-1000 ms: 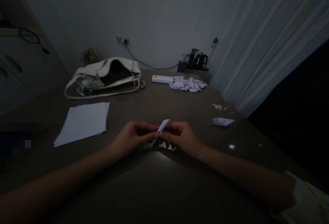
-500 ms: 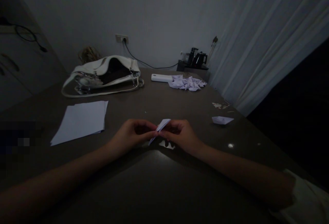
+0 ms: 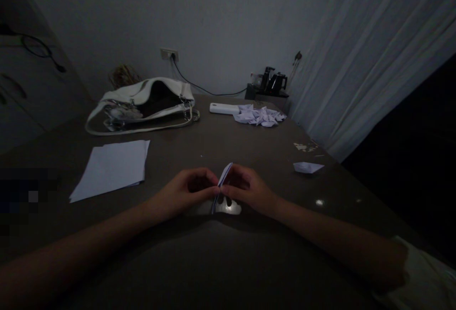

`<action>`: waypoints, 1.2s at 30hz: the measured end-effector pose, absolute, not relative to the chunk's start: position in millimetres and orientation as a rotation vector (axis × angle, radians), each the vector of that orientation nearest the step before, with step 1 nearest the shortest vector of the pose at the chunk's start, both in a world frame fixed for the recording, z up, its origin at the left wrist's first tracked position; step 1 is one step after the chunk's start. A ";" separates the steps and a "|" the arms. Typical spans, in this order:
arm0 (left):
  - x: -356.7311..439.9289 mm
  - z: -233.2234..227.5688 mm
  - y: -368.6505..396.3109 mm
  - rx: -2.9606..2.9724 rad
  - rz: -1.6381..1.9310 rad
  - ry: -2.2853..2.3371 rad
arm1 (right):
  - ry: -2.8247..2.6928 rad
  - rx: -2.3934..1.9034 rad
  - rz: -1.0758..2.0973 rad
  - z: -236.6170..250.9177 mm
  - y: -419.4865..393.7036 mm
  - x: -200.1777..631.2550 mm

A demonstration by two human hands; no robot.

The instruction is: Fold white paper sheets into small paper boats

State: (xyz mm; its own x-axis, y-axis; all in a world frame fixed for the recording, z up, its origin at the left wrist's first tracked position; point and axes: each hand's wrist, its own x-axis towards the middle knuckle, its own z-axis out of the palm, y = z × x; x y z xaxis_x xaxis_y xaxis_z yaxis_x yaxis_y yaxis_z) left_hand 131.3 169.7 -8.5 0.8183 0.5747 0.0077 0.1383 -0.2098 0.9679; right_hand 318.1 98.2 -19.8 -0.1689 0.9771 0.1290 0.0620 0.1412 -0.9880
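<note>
Left hand [image 3: 185,192] and right hand [image 3: 247,190] meeting at the centre of the dark brown table [image 3: 228,262], fingertips of both pinched shut on a small folded piece of white paper [image 3: 221,181]. Paper held on edge just above the tabletop, tilted, upper tip toward 1 o'clock and lower tip toward 7 o'clock, with a pale reflection on the glossy surface directly beneath.

From the hands:
- At 10 o'clock, well apart, a flat stack of white paper sheets [image 3: 112,167].
- At 11 o'clock, farther back, a white leather handbag [image 3: 142,105] lying open on its side, strap looped along the table.
- At 12 to 1 o'clock, near the far edge, a white oblong case [image 3: 224,108] touching a heap of small folded white paper pieces [image 3: 260,116].
- At 2 o'clock, a single folded white paper shape [image 3: 308,167] lying alone near the right edge.
- Beyond the far corner, a dark kettle set [image 3: 272,82] on a low stand, beside pale curtains [image 3: 374,58].
</note>
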 end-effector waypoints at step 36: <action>130.0 -6.6 165.9 1.819 0.795 0.676 | -1.284 -1.039 1.238 -21.9 104.2 323.3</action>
